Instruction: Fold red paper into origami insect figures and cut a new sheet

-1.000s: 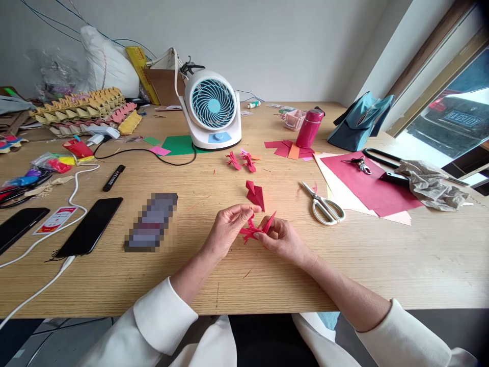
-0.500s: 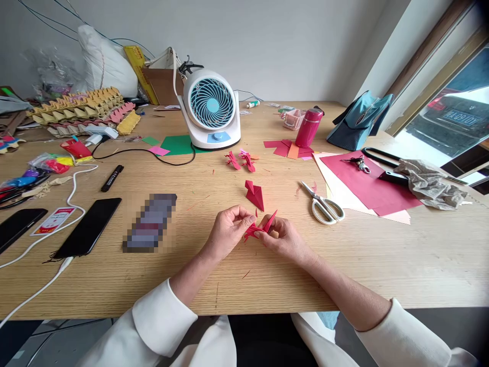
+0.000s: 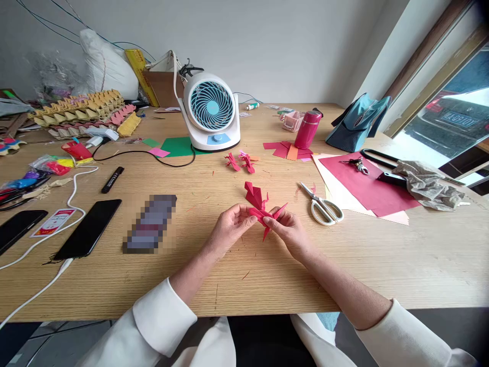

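Between my two hands is a red origami figure (image 3: 266,232) with several pointed limbs sticking out. My left hand (image 3: 234,223) pinches its left side between thumb and fingers. On the other side, my right hand (image 3: 289,230) grips it with the thumb on top. Just beyond the figure lies a folded red paper piece (image 3: 252,193), partly hidden behind a raised point. Two finished-looking red origami figures (image 3: 232,162) stand farther back, in front of the fan. White-handled scissors (image 3: 325,210) rest to the right, blades pointing away and left.
A white fan (image 3: 212,112) stands at the back. Right of it are a pink bottle (image 3: 307,129), a blue bag (image 3: 359,125) and red paper sheets (image 3: 367,186) with keys on top. Phones (image 3: 88,228), a marker (image 3: 112,180) and a white cable (image 3: 74,188) lie left.
The origami figure has been turned in my hands, so its points now stick out in other directions, one toward me. Both hands have shifted slightly and still pinch it.
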Action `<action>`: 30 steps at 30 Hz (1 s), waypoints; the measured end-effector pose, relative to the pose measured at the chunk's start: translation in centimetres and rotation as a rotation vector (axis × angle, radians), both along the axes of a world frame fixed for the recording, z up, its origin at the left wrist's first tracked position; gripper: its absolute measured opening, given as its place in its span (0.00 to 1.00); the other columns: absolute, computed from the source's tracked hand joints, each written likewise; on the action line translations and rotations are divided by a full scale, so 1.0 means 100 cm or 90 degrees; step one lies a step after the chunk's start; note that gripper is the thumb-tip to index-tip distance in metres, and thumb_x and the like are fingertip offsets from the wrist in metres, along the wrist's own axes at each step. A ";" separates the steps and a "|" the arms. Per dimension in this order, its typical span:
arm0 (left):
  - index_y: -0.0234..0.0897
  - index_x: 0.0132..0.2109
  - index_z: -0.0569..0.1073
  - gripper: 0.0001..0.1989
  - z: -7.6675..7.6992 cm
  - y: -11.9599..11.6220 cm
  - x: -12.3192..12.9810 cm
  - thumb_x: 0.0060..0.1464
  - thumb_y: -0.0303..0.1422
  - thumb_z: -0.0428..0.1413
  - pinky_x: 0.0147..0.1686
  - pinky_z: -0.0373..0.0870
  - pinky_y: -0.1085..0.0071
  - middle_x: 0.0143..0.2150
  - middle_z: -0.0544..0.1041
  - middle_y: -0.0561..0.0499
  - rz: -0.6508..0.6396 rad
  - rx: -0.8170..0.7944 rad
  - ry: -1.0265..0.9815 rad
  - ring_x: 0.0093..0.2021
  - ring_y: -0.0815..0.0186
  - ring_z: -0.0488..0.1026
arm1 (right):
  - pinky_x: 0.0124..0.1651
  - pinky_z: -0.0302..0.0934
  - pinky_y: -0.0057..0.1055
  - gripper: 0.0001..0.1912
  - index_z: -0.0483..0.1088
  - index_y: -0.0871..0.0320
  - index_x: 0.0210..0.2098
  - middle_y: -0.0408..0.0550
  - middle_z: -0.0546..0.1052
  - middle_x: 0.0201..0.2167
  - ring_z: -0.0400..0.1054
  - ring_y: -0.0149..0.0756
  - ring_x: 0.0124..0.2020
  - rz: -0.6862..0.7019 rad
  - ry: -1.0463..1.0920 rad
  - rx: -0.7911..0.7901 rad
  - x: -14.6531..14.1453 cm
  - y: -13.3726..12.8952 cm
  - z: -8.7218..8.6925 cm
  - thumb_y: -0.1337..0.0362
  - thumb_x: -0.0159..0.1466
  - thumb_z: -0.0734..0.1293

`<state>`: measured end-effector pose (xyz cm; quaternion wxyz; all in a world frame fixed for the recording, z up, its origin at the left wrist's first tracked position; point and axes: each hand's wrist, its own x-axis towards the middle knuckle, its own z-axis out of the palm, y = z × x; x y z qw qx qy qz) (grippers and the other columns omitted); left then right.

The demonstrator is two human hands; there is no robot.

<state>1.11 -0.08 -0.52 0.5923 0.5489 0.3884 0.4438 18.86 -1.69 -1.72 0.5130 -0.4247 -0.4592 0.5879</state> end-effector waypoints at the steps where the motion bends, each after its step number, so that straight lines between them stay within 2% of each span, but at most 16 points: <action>1: 0.33 0.41 0.76 0.16 -0.002 0.000 0.000 0.51 0.40 0.66 0.46 0.70 0.68 0.41 0.81 0.46 -0.010 -0.002 0.000 0.43 0.63 0.76 | 0.30 0.56 0.27 0.20 0.71 0.58 0.28 0.42 0.72 0.25 0.61 0.29 0.27 0.002 0.004 -0.002 0.000 0.000 0.000 0.49 0.52 0.77; 5: 0.32 0.40 0.78 0.14 -0.003 0.000 0.000 0.52 0.39 0.64 0.42 0.68 0.70 0.38 0.81 0.47 -0.017 -0.008 0.027 0.40 0.64 0.75 | 0.32 0.59 0.28 0.18 0.73 0.57 0.29 0.42 0.74 0.27 0.63 0.30 0.28 0.035 -0.001 -0.003 0.000 -0.002 0.003 0.50 0.53 0.77; 9: 0.31 0.41 0.79 0.14 0.004 0.000 -0.001 0.53 0.39 0.63 0.35 0.64 0.72 0.35 0.81 0.48 0.012 -0.012 0.050 0.34 0.67 0.72 | 0.39 0.64 0.31 0.17 0.74 0.55 0.36 0.45 0.76 0.34 0.68 0.34 0.36 0.054 0.011 0.034 0.001 -0.002 0.005 0.51 0.55 0.76; 14: 0.32 0.38 0.78 0.13 0.007 0.001 -0.002 0.50 0.38 0.64 0.32 0.62 0.74 0.33 0.80 0.50 0.047 -0.014 0.043 0.30 0.70 0.70 | 0.43 0.66 0.33 0.19 0.71 0.52 0.44 0.45 0.76 0.37 0.69 0.35 0.38 -0.033 -0.007 0.100 0.007 0.003 0.002 0.53 0.57 0.75; 16: 0.33 0.37 0.77 0.12 0.008 0.002 -0.002 0.49 0.37 0.64 0.33 0.63 0.73 0.32 0.80 0.51 0.062 -0.012 0.039 0.30 0.70 0.70 | 0.45 0.66 0.35 0.19 0.69 0.52 0.46 0.47 0.75 0.42 0.69 0.37 0.42 -0.086 -0.061 0.152 0.011 0.003 0.003 0.53 0.59 0.74; 19: 0.33 0.36 0.76 0.11 0.007 0.002 -0.003 0.49 0.36 0.64 0.36 0.65 0.73 0.33 0.80 0.51 0.066 -0.018 0.038 0.31 0.70 0.71 | 0.49 0.63 0.39 0.15 0.70 0.52 0.45 0.50 0.74 0.46 0.68 0.41 0.47 -0.137 -0.237 0.267 0.015 0.001 0.008 0.55 0.62 0.72; 23: 0.33 0.39 0.74 0.13 0.005 0.003 -0.003 0.49 0.36 0.64 0.42 0.67 0.71 0.37 0.81 0.48 0.045 -0.043 0.013 0.37 0.67 0.74 | 0.55 0.60 0.44 0.08 0.72 0.52 0.42 0.48 0.75 0.44 0.68 0.44 0.49 -0.105 -0.415 0.414 0.014 -0.005 0.015 0.60 0.64 0.70; 27: 0.35 0.40 0.69 0.15 0.005 0.002 -0.003 0.49 0.35 0.64 0.40 0.66 0.72 0.37 0.81 0.50 0.050 -0.050 -0.004 0.36 0.68 0.74 | 0.58 0.55 0.49 0.05 0.73 0.52 0.40 0.48 0.76 0.49 0.67 0.46 0.52 -0.120 -0.511 0.450 0.013 -0.007 0.015 0.63 0.64 0.71; 30: 0.37 0.41 0.67 0.15 0.005 0.002 -0.003 0.51 0.35 0.64 0.39 0.66 0.73 0.36 0.81 0.51 0.045 -0.051 -0.002 0.35 0.69 0.74 | 0.56 0.56 0.48 0.04 0.74 0.52 0.39 0.48 0.76 0.50 0.67 0.46 0.51 -0.114 -0.528 0.458 0.013 -0.007 0.015 0.64 0.64 0.70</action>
